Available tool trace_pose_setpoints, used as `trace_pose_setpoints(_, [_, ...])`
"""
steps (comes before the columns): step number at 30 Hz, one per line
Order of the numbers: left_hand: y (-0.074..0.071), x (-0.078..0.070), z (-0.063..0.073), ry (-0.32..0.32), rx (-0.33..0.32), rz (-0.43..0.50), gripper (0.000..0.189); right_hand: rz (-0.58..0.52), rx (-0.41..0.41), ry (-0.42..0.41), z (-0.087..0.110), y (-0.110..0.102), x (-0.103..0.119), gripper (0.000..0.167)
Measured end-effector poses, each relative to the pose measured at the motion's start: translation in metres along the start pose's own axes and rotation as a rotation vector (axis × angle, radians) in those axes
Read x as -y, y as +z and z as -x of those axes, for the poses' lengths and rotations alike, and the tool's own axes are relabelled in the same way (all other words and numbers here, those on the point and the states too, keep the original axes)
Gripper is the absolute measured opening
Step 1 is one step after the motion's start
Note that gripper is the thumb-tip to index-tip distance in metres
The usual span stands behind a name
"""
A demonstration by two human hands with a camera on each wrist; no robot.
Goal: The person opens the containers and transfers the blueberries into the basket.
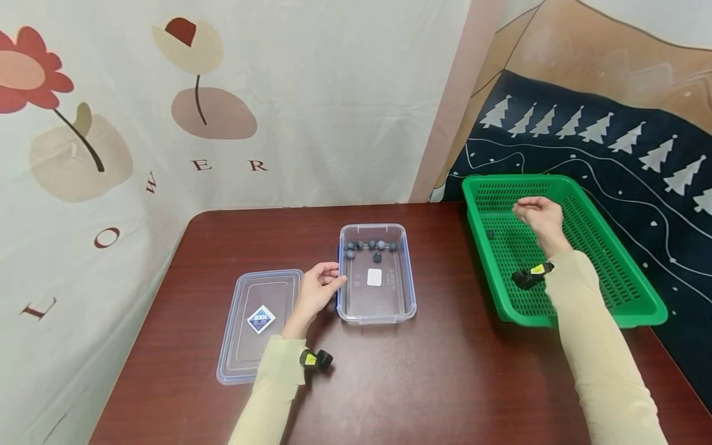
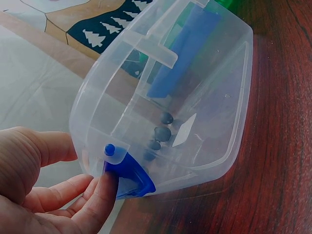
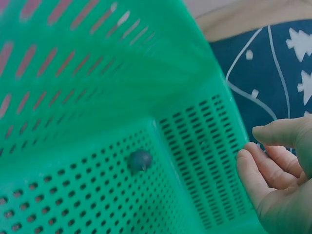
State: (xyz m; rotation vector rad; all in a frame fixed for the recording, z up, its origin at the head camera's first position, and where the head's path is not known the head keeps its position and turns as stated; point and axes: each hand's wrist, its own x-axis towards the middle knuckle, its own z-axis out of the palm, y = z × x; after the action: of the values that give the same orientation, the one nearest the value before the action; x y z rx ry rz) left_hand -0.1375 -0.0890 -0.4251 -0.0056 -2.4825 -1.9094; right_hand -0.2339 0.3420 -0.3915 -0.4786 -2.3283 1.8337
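A transparent plastic box [image 1: 384, 306] stands on the table with several blueberries [image 1: 372, 245] inside, most of them along its far end. My left hand [image 1: 319, 287] holds the box's left side, thumb at the rim and fingers against the blue latch [image 2: 129, 173]. Over the green basket [image 1: 612, 296] hovers my right hand [image 1: 541, 221], its fingers loosely bent and nothing between them and the thumb. One blueberry [image 3: 140, 161] lies on the perforated basket floor, apart from the right fingers.
The box's clear lid [image 1: 239, 346], with a blue-and-white label, lies flat to the left, partly behind the left hand. A printed cloth [image 1: 334, 123] hangs behind the brown table [image 1: 400, 383]. The basket sits at the table's right end.
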Motion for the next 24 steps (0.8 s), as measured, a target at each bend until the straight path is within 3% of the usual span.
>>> trace_pose_setpoints(7, [0.000, -0.001, 0.000, -0.007, -0.004, 0.001, 0.031, -0.179, 0.037, -0.065, 0.009, 0.012, 0.017, 0.010])
trace_pose_setpoints(14, [0.000, -0.002, 0.001, -0.011, -0.006, -0.001, 0.030, -0.211, 0.037, -0.130, 0.013, 0.027, 0.033, 0.011])
trace_pose_setpoints(21, [-0.001, -0.001, 0.000, -0.005, -0.001, 0.003, 0.030, -0.312, 0.096, -0.162, 0.020, 0.041, 0.048, 0.015])
trace_pose_setpoints(24, [-0.001, -0.001, 0.000, -0.006, 0.001, 0.001, 0.030, -0.297, 0.108, -0.182, 0.023, 0.048, 0.054, 0.013])
